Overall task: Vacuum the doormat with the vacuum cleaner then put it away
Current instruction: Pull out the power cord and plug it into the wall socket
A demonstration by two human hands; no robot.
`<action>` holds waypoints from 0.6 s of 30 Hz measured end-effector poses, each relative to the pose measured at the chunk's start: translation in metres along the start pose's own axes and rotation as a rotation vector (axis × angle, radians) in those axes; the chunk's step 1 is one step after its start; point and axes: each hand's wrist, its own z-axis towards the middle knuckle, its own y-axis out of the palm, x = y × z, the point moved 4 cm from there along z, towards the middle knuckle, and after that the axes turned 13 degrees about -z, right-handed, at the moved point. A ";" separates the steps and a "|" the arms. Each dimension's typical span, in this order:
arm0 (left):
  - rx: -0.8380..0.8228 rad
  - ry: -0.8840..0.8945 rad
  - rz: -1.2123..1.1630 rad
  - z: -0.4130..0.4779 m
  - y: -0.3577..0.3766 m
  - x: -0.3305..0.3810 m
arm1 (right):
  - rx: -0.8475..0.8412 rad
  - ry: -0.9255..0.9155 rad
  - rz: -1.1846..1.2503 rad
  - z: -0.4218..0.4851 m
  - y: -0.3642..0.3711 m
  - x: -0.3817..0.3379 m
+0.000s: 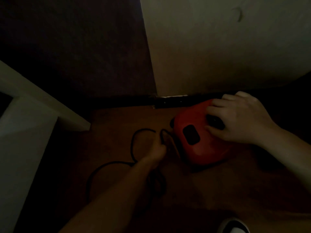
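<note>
In a dim corner, a person's right hand [242,118] curls its fingers round the dark handle of a rounded red plastic vacuum cleaner [198,142], which sits on the brown floor [117,118] near the white wall [218,47]. The left hand [157,151] is closed round the looping black power cord [131,145] just beside the machine.

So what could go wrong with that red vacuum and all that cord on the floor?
1. The cord lies in loose loops on the floor, so the foot in the shoe might catch in it.
2. The left hand holds the cord right by the vacuum cleaner; a hard tug there could tangle or strain it.
3. It is very dark, so the loops are easy to miss.
</note>
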 end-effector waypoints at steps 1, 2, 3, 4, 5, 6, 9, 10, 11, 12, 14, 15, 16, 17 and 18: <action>-0.003 0.069 -0.053 -0.003 -0.001 0.013 | -0.011 -0.004 -0.011 0.000 0.001 0.000; -0.028 0.123 -0.058 -0.010 -0.001 0.026 | -0.020 -0.007 -0.023 0.000 0.001 0.001; -0.076 0.158 -0.033 -0.017 -0.001 0.037 | -0.022 -0.009 -0.032 0.000 0.002 0.001; -0.152 0.194 0.028 -0.026 -0.001 0.045 | -0.017 -0.009 -0.037 0.000 0.002 0.001; -0.219 0.227 0.135 -0.032 -0.003 0.049 | -0.009 -0.010 -0.041 0.000 0.003 0.000; -0.279 0.275 0.264 -0.039 -0.006 0.052 | -0.003 -0.011 -0.040 0.001 0.002 0.000; -0.331 0.400 0.488 -0.053 -0.012 0.059 | -0.014 -0.006 -0.041 0.001 0.002 0.000; -0.334 0.382 0.491 -0.058 -0.011 0.061 | -0.025 -0.005 -0.047 0.001 0.001 0.000; -0.331 0.357 0.486 -0.059 -0.009 0.060 | -0.037 -0.006 -0.053 0.002 0.002 0.000; -0.325 0.346 0.497 -0.060 -0.006 0.059 | -0.045 -0.007 -0.054 0.002 0.002 0.000; -0.354 0.299 0.496 -0.058 -0.001 0.052 | -0.050 -0.006 -0.047 0.002 0.001 0.000; -0.385 0.242 0.461 -0.057 0.000 0.046 | -0.050 -0.005 -0.047 0.002 0.001 0.000; -0.421 0.184 0.418 -0.058 0.002 0.042 | -0.043 -0.004 -0.051 0.002 0.001 0.001; -0.446 0.130 0.390 -0.059 0.003 0.037 | -0.034 -0.003 -0.053 0.002 0.001 0.001; -0.467 0.095 0.371 -0.061 0.006 0.032 | -0.024 -0.001 -0.050 0.002 0.001 0.000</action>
